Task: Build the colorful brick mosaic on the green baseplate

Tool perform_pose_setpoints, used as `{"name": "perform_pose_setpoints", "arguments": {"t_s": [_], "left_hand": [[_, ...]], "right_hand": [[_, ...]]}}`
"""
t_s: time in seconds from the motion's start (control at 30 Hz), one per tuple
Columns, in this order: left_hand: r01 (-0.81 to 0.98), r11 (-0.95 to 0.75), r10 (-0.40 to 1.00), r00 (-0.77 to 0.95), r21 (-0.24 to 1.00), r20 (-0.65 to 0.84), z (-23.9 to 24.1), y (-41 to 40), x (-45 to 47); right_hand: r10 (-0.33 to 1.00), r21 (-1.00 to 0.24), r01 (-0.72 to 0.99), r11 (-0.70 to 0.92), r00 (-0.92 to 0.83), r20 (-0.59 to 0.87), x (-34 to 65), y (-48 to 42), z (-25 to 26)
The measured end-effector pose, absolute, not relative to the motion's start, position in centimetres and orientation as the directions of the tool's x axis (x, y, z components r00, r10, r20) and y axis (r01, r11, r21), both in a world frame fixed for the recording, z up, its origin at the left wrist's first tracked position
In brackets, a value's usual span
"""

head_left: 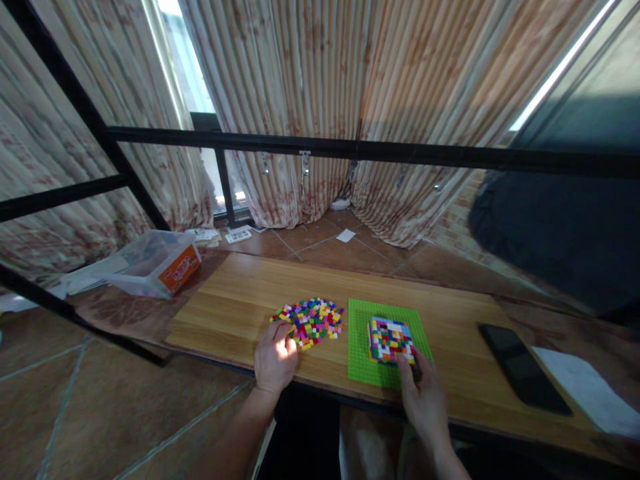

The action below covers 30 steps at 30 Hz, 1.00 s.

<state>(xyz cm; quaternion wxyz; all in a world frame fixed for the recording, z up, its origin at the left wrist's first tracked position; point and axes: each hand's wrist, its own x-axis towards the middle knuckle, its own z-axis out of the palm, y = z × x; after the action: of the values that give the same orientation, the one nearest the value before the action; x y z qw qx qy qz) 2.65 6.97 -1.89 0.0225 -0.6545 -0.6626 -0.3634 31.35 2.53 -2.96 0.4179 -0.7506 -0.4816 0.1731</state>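
A heap of small toy bricks (320, 319) in many colours lies on the wooden table. My left hand (276, 357) rests at the heap's near left edge with its fingers curled in. Its fingertips are partly hidden, and whatever they hold is too small to name. To the right, a green baseplate (361, 363) lies flat on the table. On it stands a squarish multicoloured toy brick block (389, 339), several layers high. My right hand (424, 393) grips the block's near right corner with thumb and fingers.
A black phone (525, 369) and white paper (590, 387) lie on the table's right end. Left of the table (225, 300) stands a clear plastic box (155, 263) with an orange label. A black metal bar (320, 143) crosses ahead, before patterned curtains (300, 80).
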Motion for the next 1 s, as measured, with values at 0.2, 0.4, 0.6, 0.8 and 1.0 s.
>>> {"name": "perform_pose_setpoints", "arguments": {"t_s": [0.2, 0.4, 0.6, 0.8, 1.0], "left_hand": [[0.880, -0.123, 0.848, -0.147, 0.460, 0.509, -2.0, 7.0, 2.6], [0.884, -0.132, 0.836, -0.144, 0.448, 0.529, -2.2, 6.9, 2.6], [0.884, -0.130, 0.836, -0.146, 0.449, 0.530, -2.3, 6.9, 2.6], [0.878, -0.145, 0.844, -0.130, 0.456, 0.520, -2.3, 6.8, 2.5], [0.872, -0.202, 0.839, -0.082, 0.447, 0.539, -2.4, 6.7, 2.3]], "right_hand": [[0.867, -0.814, 0.551, -0.183, 0.481, 0.131, 31.4, 2.4, -2.8], [0.770, -0.835, 0.533, -0.134, 0.587, 0.252, 30.1, 1.9, -1.6], [0.780, -0.703, 0.690, 0.173, 0.340, 0.526, 25.2, 2.3, 1.3], [0.919, -0.631, 0.733, 0.254, 0.021, 0.394, 19.3, 7.3, 2.0], [0.940, -0.509, 0.831, 0.224, -0.047, 0.338, 17.1, 11.4, 0.3]]}}
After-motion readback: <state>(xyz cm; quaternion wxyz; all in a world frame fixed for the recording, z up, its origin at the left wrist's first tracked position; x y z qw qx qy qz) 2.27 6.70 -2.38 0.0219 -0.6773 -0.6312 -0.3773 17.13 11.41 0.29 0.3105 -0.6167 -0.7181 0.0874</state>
